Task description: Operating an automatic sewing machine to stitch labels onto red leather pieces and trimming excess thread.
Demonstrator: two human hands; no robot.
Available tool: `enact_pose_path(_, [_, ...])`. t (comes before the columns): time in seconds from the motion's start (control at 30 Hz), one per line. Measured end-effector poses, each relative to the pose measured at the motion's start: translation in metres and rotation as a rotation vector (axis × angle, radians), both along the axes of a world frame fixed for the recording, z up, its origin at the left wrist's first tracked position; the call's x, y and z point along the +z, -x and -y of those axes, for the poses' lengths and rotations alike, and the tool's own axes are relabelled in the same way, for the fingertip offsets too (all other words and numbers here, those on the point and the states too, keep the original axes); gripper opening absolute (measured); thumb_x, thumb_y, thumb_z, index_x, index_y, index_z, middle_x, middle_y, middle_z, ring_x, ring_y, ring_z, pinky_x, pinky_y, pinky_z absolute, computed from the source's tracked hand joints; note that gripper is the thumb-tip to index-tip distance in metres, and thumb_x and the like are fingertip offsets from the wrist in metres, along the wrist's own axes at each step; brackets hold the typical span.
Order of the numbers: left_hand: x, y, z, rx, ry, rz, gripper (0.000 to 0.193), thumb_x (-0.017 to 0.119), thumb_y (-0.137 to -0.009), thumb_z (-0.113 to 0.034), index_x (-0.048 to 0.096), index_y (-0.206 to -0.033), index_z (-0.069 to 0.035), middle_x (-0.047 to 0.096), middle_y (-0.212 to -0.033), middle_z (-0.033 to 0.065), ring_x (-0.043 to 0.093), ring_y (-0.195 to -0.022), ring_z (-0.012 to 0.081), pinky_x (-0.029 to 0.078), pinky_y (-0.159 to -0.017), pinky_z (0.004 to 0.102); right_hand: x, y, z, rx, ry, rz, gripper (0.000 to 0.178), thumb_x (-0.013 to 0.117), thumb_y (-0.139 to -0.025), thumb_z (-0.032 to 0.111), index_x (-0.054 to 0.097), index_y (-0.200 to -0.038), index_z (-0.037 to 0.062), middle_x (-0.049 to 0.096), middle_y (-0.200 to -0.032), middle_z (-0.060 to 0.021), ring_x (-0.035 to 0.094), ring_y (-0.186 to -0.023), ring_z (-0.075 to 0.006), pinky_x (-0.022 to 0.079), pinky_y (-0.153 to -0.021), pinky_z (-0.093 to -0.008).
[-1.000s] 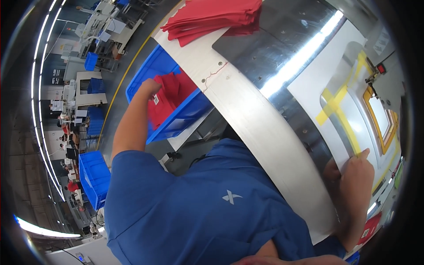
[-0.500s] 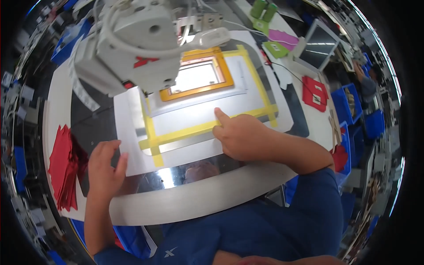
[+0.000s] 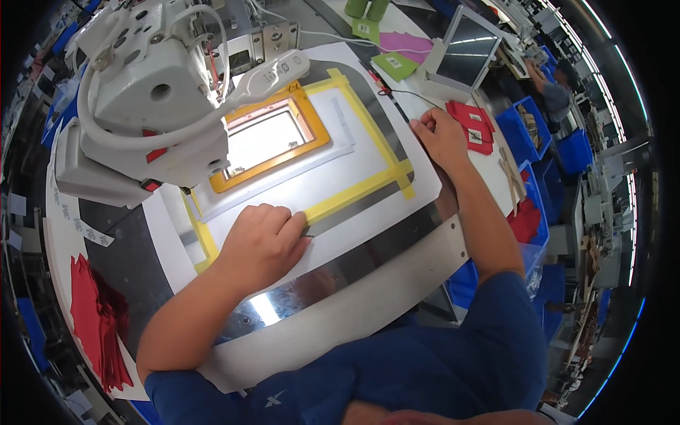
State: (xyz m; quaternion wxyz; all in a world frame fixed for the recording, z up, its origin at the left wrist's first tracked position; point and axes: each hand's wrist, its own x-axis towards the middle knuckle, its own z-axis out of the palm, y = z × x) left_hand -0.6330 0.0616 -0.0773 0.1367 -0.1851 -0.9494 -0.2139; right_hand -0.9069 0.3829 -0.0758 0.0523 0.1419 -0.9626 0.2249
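My left hand [image 3: 262, 242] rests on the near side of a white sheet [image 3: 273, 205] framed with yellow tape [image 3: 358, 188]. Its fingers are bent over the tape, thumb apart from the forefinger, and nothing shows in them. At the right edge of the sheet is my right hand [image 3: 443, 140], fingers curled and thumb drawn in. Whatever it may hold is hidden. An orange rectangular frame [image 3: 315, 140] with a bright window lies on the sheet, partly beneath the white head of a sewing machine [image 3: 152, 92].
Red fabric pieces [image 3: 95, 326] are stacked at the left; red labelled pieces [image 3: 473, 127] lie at the right. Green thread cones [image 3: 367, 8], a purple piece [image 3: 405, 44] and a screen [image 3: 464, 53] stand farther back. Blue bins [image 3: 524, 131] line the right side.
My left hand has moved right and forward from the sheet's left edge onto the near tape. My right hand has left the sheet's middle, going right and away. The view has shifted.
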Motion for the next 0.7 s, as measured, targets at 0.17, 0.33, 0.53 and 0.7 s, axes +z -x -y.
enact_pose_path(0.17, [-0.004,0.001,0.009,-0.012,-0.056,-0.037,0.028,0.086,-0.082,-0.014,0.072,-0.106,-0.008,0.066,-0.094,0.0086,0.064,-0.087,0.0303,0.05,-0.082,0.0436,-0.017,0.009,-0.01,0.006,0.139,-0.034,0.028,0.08,-0.097,0.031,0.079,-0.102,0.004,0.076,-0.089,-0.0103,0.072,-0.082,-0.0243,0.055,-0.076,-0.0367])
enact_pose_path(0.33, [-0.001,0.002,0.009,-0.04,-0.043,-0.053,0.026,0.085,-0.082,-0.014,0.071,-0.103,-0.008,0.064,-0.093,0.0083,0.064,-0.086,0.0294,0.05,-0.081,0.0427,0.0,0.003,-0.008,0.005,0.155,0.016,0.024,0.079,-0.097,0.027,0.084,-0.105,0.0043,0.079,-0.087,-0.0109,0.073,-0.077,-0.0212,0.055,-0.074,-0.0344])
enact_pose_path(0.53, [-0.003,0.005,0.009,-0.048,-0.065,-0.103,0.021,0.083,-0.083,-0.016,0.067,-0.095,-0.006,0.06,-0.089,0.0084,0.063,-0.085,0.0277,0.049,-0.078,0.0425,0.006,0.009,-0.014,-0.046,0.255,0.217,0.027,0.082,-0.095,0.026,0.085,-0.107,0.0021,0.079,-0.081,-0.0108,0.072,-0.068,-0.0171,0.055,-0.068,-0.0338])
enact_pose_path(0.7, [-0.001,0.003,0.01,-0.05,-0.067,-0.051,0.024,0.085,-0.082,-0.013,0.071,-0.101,-0.008,0.063,-0.091,0.0082,0.064,-0.086,0.029,0.05,-0.08,0.0426,0.01,0.013,-0.02,-0.001,0.134,0.153,0.025,0.082,-0.095,0.024,0.085,-0.105,0.0014,0.079,-0.08,-0.0118,0.073,-0.069,-0.0176,0.055,-0.068,-0.0341])
